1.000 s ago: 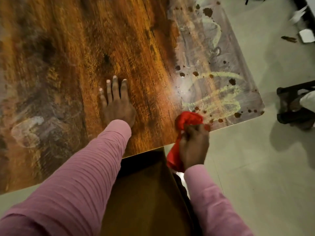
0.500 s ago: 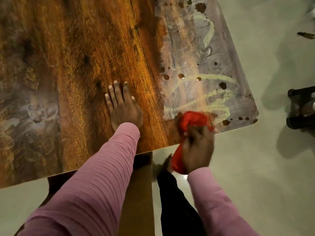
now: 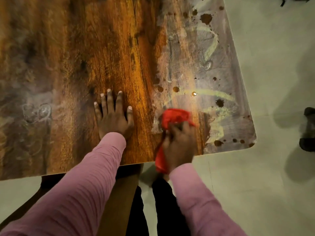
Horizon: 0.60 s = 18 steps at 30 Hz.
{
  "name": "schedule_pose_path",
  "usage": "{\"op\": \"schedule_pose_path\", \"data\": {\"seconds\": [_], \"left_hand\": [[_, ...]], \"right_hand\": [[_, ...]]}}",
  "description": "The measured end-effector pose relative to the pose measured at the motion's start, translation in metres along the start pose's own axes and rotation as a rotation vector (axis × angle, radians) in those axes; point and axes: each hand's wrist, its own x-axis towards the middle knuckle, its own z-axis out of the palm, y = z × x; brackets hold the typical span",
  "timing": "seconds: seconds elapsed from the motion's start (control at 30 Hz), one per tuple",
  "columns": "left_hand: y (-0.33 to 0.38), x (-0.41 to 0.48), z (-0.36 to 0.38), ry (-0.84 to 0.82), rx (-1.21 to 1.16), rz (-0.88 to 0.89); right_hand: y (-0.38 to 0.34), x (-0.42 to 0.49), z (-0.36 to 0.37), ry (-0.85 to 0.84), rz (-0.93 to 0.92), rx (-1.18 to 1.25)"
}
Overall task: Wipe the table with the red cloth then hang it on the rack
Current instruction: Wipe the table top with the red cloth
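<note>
Near the front R corner of the table (image 3: 68, 48) we had the red cloth (image 3: 175, 116) bunched under our right hand (image 3: 179, 147), fingers curled tight round it, w/ a loose tail hanging off the table edge below the wrist. Our left hand (image 3: 114, 120) lay flat on the wood just beside, fingers spread, holding nothing, prob. bracing. Brown spots (image 3: 219, 103) and pale yellowish smears (image 3: 213, 96) lay ahead of the cloth twd the corner, so wiping looked only partly done. We judged the cloth soft, light, limp: it wads easily but slips within the grip, so a full-fist hold on the bunch suited scrubbing. For hanging we'd take it by an edge or corner so it drapes; no rack was in view.
</note>
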Motion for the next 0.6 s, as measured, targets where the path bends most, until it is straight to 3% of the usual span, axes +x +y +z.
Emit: {"op": "schedule_pose_path", "data": {"seconds": [0.1,0.17,0.33,0.43,0.5,0.6], "left_hand": [[0.0,0.0,-0.001,-0.014,0.01,-0.004],[0.0,0.001,-0.002,-0.02,0.009,-0.001],[0.001,0.0,-0.001,-0.021,0.005,-0.001],[0.0,0.0,0.0,-0.022,-0.002,-0.006],[0.002,0.0,-0.001,-0.018,0.002,-0.012],[0.004,-0.001,-0.003,-0.028,0.016,-0.012]], "right_hand": [[-0.009,-0.015,0.006,-0.157,-0.32,0.041],[0.008,0.002,-0.001,-0.15,-0.358,0.001],[0.061,0.066,-0.023,0.053,0.084,-0.062],[0.04,0.065,-0.011,0.118,0.229,-0.059],[0.006,0.045,0.005,0.072,0.106,-0.024],[-0.033,0.017,0.025,-0.084,-0.246,0.013]]}}
